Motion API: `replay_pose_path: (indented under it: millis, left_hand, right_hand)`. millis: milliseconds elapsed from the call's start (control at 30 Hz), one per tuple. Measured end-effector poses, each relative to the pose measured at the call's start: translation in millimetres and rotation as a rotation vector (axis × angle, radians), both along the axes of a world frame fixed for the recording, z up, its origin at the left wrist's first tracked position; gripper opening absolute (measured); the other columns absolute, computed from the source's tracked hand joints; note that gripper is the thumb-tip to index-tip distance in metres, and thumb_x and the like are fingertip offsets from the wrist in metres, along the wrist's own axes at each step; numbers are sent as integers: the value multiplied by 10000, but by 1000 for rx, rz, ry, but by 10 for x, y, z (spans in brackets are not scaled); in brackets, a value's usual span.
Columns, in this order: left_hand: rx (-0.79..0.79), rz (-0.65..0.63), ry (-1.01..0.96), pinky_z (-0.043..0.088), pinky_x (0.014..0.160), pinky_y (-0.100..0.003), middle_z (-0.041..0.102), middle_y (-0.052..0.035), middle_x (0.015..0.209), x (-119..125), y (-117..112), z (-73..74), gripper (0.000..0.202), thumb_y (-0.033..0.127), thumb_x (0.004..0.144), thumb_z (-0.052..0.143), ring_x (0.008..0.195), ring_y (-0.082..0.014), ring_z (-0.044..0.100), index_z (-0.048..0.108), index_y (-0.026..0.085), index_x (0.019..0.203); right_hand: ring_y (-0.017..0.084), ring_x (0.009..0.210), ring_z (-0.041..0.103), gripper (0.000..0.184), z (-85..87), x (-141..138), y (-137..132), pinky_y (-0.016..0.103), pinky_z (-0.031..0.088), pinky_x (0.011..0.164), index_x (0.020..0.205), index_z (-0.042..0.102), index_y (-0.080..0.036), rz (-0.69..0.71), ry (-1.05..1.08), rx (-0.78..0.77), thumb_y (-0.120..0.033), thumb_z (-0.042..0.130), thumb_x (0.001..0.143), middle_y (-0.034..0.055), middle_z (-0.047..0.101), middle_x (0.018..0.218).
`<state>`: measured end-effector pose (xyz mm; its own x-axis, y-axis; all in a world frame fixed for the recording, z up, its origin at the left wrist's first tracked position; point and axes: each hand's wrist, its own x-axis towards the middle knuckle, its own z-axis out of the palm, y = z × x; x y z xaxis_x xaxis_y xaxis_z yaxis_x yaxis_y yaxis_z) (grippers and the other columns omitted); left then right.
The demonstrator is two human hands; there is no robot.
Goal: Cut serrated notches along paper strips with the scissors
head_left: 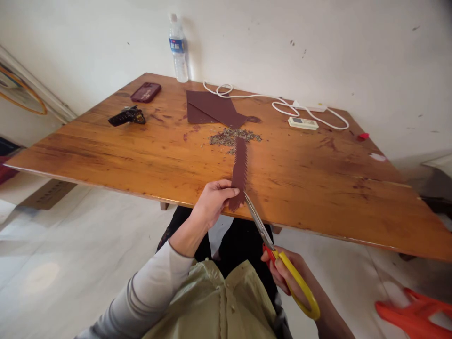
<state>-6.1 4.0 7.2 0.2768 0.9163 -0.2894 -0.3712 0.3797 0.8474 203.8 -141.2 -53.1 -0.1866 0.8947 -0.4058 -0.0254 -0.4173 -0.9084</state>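
My left hand (212,201) pinches the near end of a long brown paper strip (240,169) with zigzag-cut edges, which runs away from me across the wooden table (106,155). My right hand (287,275) grips yellow-and-red-handled scissors (271,249). Their blades point up and left, with the tips touching the strip's right edge near my left thumb. A heap of small paper cuttings (233,137) lies at the strip's far end. Beyond the heap sit larger brown paper sheets (212,109).
On the table are a water bottle (178,49) at the back, a dark red phone (146,92), a black clip (126,116), a white cable (282,104) with a power strip, a small white device (302,123) and a red scrap (362,136). An orange stool (416,313) stands at lower right.
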Motion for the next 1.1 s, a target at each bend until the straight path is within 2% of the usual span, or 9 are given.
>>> replay_pose_path:
  millis: [200,467,733,867,1100]
  left_hand:
    - [-4,16,16,394,497,-250,658,-61,569,5,0,-8,95,201,626,732,487,-127,571,688,118,635]
    - [-5,18,5,406,505,-249,666,-62,569,7,2,-6,93,202,621,739,497,-135,589,693,122,625]
    - [-11,24,12,424,515,-240,673,-60,559,7,-5,22,102,209,619,750,496,-131,596,699,121,632]
    - [-16,31,13,424,512,-235,668,-55,547,8,-4,39,105,200,608,760,486,-126,595,693,121,624]
    - [-9,21,28,386,475,-221,650,-40,522,1,2,40,112,203,609,760,466,-116,580,676,129,605]
  right_hand:
    - [75,439,277,525,107,52,17,220,246,427,900,662,-159,60,-126,-32,-682,645,856,-89,397,514]
    - [24,353,183,575,-70,23,21,185,143,357,873,668,-163,-14,48,-23,-726,717,765,-119,368,466]
    - [21,397,147,581,153,-15,8,186,118,395,814,619,-175,-37,-26,-79,-746,714,760,-140,296,461]
    - [20,387,127,670,123,-63,-4,195,83,379,743,573,-192,-57,-92,-105,-852,668,677,-147,242,449]
    - [30,382,126,672,53,-80,-41,200,95,366,734,549,-204,-61,-120,-113,-868,639,682,-147,235,432]
